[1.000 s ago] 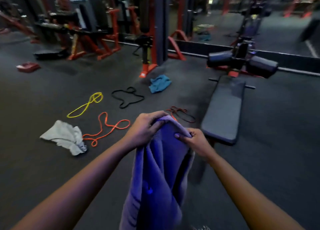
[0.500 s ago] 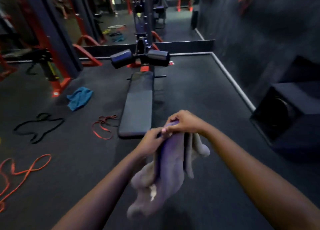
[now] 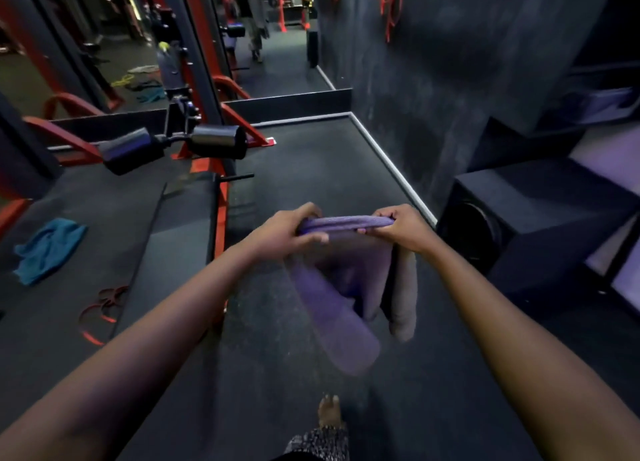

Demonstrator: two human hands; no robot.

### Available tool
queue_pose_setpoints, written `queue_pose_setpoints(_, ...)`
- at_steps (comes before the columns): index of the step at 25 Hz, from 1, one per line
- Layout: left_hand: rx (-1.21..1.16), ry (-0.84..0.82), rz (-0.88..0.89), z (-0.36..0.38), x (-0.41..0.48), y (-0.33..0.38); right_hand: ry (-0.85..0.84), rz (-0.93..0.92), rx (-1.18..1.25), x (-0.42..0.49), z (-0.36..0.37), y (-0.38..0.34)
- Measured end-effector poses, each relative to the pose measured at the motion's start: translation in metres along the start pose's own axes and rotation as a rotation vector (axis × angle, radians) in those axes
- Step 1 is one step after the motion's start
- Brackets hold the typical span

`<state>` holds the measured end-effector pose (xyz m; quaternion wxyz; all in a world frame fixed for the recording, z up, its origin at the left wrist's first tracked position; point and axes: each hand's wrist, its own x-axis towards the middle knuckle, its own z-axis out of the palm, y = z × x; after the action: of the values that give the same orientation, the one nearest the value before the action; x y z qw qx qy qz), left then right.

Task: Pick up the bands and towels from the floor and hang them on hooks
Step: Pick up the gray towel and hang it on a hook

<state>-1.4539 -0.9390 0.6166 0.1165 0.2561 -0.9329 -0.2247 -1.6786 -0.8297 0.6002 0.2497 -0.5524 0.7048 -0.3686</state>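
Note:
A purple towel [image 3: 343, 280] hangs in front of me, its top edge stretched level between both hands. My left hand [image 3: 287, 230] grips the left end and my right hand [image 3: 403, 226] pinches the right end. The rest of the towel droops below, blurred. A blue towel [image 3: 46, 249] lies crumpled on the floor at the left. A dark red band [image 3: 100, 308] lies on the floor beside the bench. Red bands [image 3: 391, 6] hang high on the dark wall at the upper right.
A black padded bench [image 3: 180, 238] with roller pads [image 3: 173, 145] stands left of my hands. A black speaker box [image 3: 526, 225] sits at the right against the wall. A mirror [image 3: 277, 44] ahead reflects the gym. My bare foot [image 3: 329, 414] shows below.
My view has swung right, from the bands on the floor toward the wall and speaker box. My hands have moved apart, stretching the towel's top edge level.

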Motion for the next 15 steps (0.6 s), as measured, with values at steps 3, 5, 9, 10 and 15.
queue_pose_setpoints(3,0.080,-0.112,0.016,0.019,0.076,-0.029,0.016,-0.012,-0.034,0.063,-0.031,0.031)
queue_pose_setpoints(5,-0.253,-0.160,-0.051,0.023,0.126,-0.053,0.059,0.025,-0.087,0.110,-0.046,0.058)
queue_pose_setpoints(9,-0.325,-0.014,-0.070,0.015,0.246,-0.092,-0.176,0.067,-0.021,0.213,-0.069,0.089)
queue_pose_setpoints(10,-0.314,0.028,-0.042,0.010,0.276,-0.095,-0.257,0.050,0.007,0.237,-0.070,0.087)
queue_pose_setpoints(15,-0.431,0.131,-0.027,-0.021,0.394,-0.126,-0.132,-0.066,0.130,0.370,-0.092,0.085)
